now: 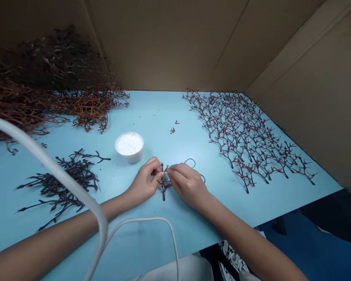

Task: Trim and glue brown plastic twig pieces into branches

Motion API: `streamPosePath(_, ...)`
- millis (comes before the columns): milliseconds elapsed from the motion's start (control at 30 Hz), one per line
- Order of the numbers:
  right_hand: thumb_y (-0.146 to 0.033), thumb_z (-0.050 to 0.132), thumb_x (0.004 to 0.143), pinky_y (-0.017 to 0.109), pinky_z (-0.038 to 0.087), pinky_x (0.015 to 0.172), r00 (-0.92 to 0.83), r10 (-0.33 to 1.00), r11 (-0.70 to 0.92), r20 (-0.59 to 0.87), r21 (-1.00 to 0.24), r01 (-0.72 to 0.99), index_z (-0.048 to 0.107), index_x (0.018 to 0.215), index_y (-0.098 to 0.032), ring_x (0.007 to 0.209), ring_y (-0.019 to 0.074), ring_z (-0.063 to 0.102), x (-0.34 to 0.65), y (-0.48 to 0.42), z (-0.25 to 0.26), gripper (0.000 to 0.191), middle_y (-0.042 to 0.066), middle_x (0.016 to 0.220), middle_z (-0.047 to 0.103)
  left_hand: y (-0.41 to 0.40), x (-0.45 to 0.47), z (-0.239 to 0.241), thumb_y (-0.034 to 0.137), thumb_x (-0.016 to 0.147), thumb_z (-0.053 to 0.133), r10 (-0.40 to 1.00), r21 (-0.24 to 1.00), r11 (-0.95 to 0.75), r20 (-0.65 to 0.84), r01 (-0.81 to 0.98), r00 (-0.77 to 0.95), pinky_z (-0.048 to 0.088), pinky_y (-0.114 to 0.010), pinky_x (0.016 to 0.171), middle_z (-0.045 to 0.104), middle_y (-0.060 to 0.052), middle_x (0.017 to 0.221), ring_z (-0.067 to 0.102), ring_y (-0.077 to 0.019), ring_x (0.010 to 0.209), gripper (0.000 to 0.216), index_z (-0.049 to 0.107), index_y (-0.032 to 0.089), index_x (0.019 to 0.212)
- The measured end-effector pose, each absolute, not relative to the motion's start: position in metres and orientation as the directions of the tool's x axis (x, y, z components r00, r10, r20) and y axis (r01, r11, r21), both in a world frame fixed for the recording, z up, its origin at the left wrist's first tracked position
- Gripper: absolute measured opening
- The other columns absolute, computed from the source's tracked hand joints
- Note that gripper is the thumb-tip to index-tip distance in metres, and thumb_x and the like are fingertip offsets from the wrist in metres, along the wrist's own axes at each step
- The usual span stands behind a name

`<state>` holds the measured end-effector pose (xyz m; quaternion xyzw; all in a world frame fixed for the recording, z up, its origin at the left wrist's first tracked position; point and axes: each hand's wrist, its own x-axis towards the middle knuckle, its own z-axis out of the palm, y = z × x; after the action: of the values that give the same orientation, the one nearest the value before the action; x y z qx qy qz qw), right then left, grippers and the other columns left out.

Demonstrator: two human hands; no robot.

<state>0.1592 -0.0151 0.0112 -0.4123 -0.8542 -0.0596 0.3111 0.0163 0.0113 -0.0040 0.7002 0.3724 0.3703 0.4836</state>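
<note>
The left hand (144,182) and right hand (187,185) are pinching a light, brittle-looking miniature branch (163,193) near its stem, just right of the white tub (129,147).

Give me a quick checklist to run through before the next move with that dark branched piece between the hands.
1. Hold: left hand and right hand both pinch the dark branched piece: ok.
2. Centre of the piece: hidden by the fingers: cannot tell.
3. White tub: uncovered, white contents showing: ok.
4. Thin teal wire loops: on the blue table, just beyond the right hand, not held: ok.
5. White cable: runs across the view over the left forearm: not ok.
</note>
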Motion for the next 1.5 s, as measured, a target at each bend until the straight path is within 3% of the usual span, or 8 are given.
streamPosePath(167, -0.011, 0.034, 0.081, 0.025, 0.045, 0.055, -0.445, 0.673, 0.636, 0.591, -0.157, 0.755, 0.057, 0.068, -0.012, 0.061, 0.0145, 0.054, 0.156, -0.015, 0.010, 0.026, 0.008, 0.065, 0.061, 0.011, 0.017, -0.004, 0.011, 0.071, 0.041, 0.883, 0.959, -0.238, 0.148, 0.153, 0.446, 0.031, -0.024, 0.052, 0.035, 0.001, 0.064, 0.037, -0.0120, 0.059, 0.018, 0.034, 0.019, 0.056)
streamPosePath(367, -0.013, 0.045, 0.077, 0.023, 0.047, 0.058, -0.289, 0.784, 0.572, 0.549, -0.461, 0.678, 0.056, 0.079, -0.014, 0.066, 0.0126, 0.056, 0.160, -0.013, 0.019, 0.011, 0.006, 0.071, 0.061, 0.014, 0.018, -0.007, 0.014, 0.073, 0.041, 0.893, 0.970, -0.223, 0.161, 0.101, 0.421, 0.032, -0.024, 0.054, 0.034, 0.002, 0.064, 0.037, -0.0118, 0.059, 0.016, 0.036, 0.018, 0.058)
streamPosePath(467, -0.015, 0.048, 0.075, 0.024, 0.047, 0.059, -0.263, 0.820, 0.537, 0.509, -0.524, 0.661, 0.056, 0.082, -0.013, 0.068, 0.0133, 0.057, 0.163, -0.013, 0.019, 0.011, 0.007, 0.074, 0.061, 0.015, 0.017, -0.008, 0.015, 0.073, 0.041, 0.894, 0.975, -0.212, 0.164, 0.073, 0.417, 0.032, -0.024, 0.054, 0.034, 0.002, 0.065, 0.037, -0.0117, 0.059, 0.016, 0.036, 0.018, 0.058)
streamPosePath(633, -0.016, 0.047, 0.076, 0.023, 0.048, 0.060, -0.293, 0.830, 0.541, 0.475, -0.555, 0.632, 0.058, 0.083, -0.014, 0.069, 0.0126, 0.058, 0.162, -0.013, 0.014, 0.013, 0.007, 0.079, 0.062, 0.014, 0.017, -0.008, 0.016, 0.073, 0.042, 0.890, 0.972, -0.226, 0.177, 0.068, 0.421, 0.032, -0.024, 0.055, 0.035, 0.002, 0.064, 0.038, -0.0118, 0.060, 0.016, 0.037, 0.018, 0.058)
streamPosePath(967, -0.011, 0.048, 0.074, 0.021, 0.046, 0.056, -0.253, 0.871, 0.477, 0.421, -0.604, 0.638, 0.060, 0.075, -0.014, 0.061, 0.0110, 0.058, 0.157, -0.014, 0.018, 0.012, 0.005, 0.070, 0.064, 0.013, 0.017, -0.004, 0.017, 0.073, 0.042, 0.883, 0.960, -0.256, 0.185, 0.112, 0.431, 0.032, -0.025, 0.054, 0.036, 0.001, 0.063, 0.038, -0.0123, 0.059, 0.017, 0.037, 0.018, 0.057)
streamPosePath(1267, -0.018, 0.047, 0.076, 0.022, 0.047, 0.053, -0.073, 0.891, 0.395, 0.448, -0.683, 0.615, 0.058, 0.083, -0.015, 0.064, 0.0117, 0.058, 0.174, -0.012, 0.039, 0.014, 0.005, 0.074, 0.063, 0.014, 0.016, -0.004, 0.023, 0.072, 0.046, 0.909, 0.975, -0.203, 0.155, 0.087, 0.386, 0.032, -0.024, 0.052, 0.036, 0.001, 0.063, 0.039, -0.0120, 0.059, 0.016, 0.038, 0.018, 0.058)
streamPosePath(1367, -0.020, 0.048, 0.075, 0.022, 0.046, 0.053, -0.040, 0.932, 0.307, 0.361, -0.723, 0.619, 0.059, 0.081, -0.015, 0.064, 0.0118, 0.058, 0.183, -0.017, 0.036, 0.013, 0.005, 0.073, 0.063, 0.016, 0.017, 0.003, 0.023, 0.071, 0.047, 0.917, 0.977, -0.202, 0.163, 0.072, 0.365, 0.032, -0.023, 0.051, 0.037, 0.001, 0.063, 0.039, -0.0117, 0.058, 0.016, 0.040, 0.018, 0.057)
streamPosePath(1500, -0.023, 0.052, 0.073, 0.020, 0.044, 0.051, -0.133, 0.967, 0.254, 0.218, -0.767, 0.589, 0.060, 0.079, -0.015, 0.061, 0.0117, 0.059, 0.184, -0.031, 0.026, 0.013, 0.003, 0.069, 0.064, 0.018, 0.032, 0.029, 0.020, 0.070, 0.047, 0.932, 0.971, -0.239, 0.223, 0.024, 0.285, 0.032, -0.023, 0.051, 0.037, 0.002, 0.062, 0.038, -0.0107, 0.057, 0.016, 0.041, 0.018, 0.056)
